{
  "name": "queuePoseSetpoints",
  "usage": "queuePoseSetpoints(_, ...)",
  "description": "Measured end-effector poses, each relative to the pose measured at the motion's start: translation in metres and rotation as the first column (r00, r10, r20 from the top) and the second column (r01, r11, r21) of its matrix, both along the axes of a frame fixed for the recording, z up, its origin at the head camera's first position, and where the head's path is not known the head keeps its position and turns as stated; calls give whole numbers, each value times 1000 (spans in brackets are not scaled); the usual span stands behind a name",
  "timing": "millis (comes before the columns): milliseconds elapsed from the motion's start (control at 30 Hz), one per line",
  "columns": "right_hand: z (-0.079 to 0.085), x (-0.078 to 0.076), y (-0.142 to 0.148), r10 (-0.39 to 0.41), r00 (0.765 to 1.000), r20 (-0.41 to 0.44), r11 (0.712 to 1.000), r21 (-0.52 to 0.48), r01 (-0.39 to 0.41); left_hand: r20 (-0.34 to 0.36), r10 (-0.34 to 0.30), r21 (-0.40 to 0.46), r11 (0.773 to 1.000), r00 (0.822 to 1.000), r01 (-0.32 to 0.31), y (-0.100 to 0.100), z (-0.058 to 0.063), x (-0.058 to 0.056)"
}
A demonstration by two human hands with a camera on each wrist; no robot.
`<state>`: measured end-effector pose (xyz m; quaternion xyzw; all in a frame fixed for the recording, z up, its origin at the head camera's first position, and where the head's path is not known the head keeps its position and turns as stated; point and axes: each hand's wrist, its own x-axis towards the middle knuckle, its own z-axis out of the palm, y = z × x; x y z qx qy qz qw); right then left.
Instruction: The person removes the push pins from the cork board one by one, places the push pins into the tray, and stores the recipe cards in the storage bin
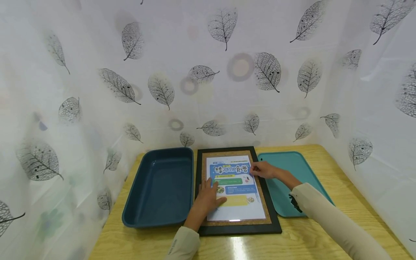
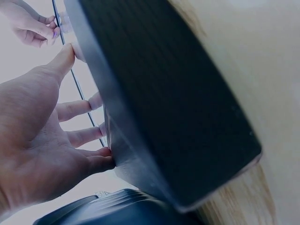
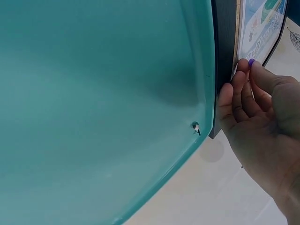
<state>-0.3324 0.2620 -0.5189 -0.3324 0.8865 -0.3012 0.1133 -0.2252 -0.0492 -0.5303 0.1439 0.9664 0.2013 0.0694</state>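
A glossy printed sheet (image 1: 234, 189) with blue, green and yellow blocks lies on a cork board (image 1: 240, 229) with a black frame. My left hand (image 1: 205, 198) rests on the sheet's left side, fingers spread. In the left wrist view, the left fingertips touch the surface past the black frame's edge (image 2: 164, 112). At the sheet's upper right edge, my right hand (image 1: 264, 170) pinches a small purple push pin (image 3: 251, 61) between thumb and index finger. Only the pin's purple head shows; its point is hidden.
Left of the board stands a deep dark blue bin (image 1: 159, 191). A shallow teal tray (image 1: 292, 202) lies to the right, under my right forearm, with a small dark thing (image 3: 195, 127) in its corner. A leaf-patterned curtain (image 1: 208, 97) encloses the wooden table (image 1: 260, 247).
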Motion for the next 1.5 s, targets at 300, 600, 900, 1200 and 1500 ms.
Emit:
queuePoseSetpoints(300, -5, -2, -5, -126, 992, 12, 991, 40, 125, -2, 4, -6, 1000, 1000, -4, 0, -1, 0)
queuePoseSetpoints(600, -5, -3, -2, -169, 986, 4, 985, 21, 169, -7, 1, 2, 1000, 1000, -1, -2, -2, 0)
queuePoseSetpoints(900, -5, -4, 8, -202, 979, -15, 979, -6, 201, 2, -4, 21, 1000, 1000, 4, -3, -3, -1)
queuePoseSetpoints(1200, -2, -4, 17, -223, 972, -79, 975, -4, 224, 5, 6, 25, 1000, 1000, -6, -3, -5, 0)
queuePoseSetpoints(1500, -1, -6, 29, -249, 961, -118, 967, 15, 253, -18, 0, 28, 1000, 1000, 1, -4, -6, -1)
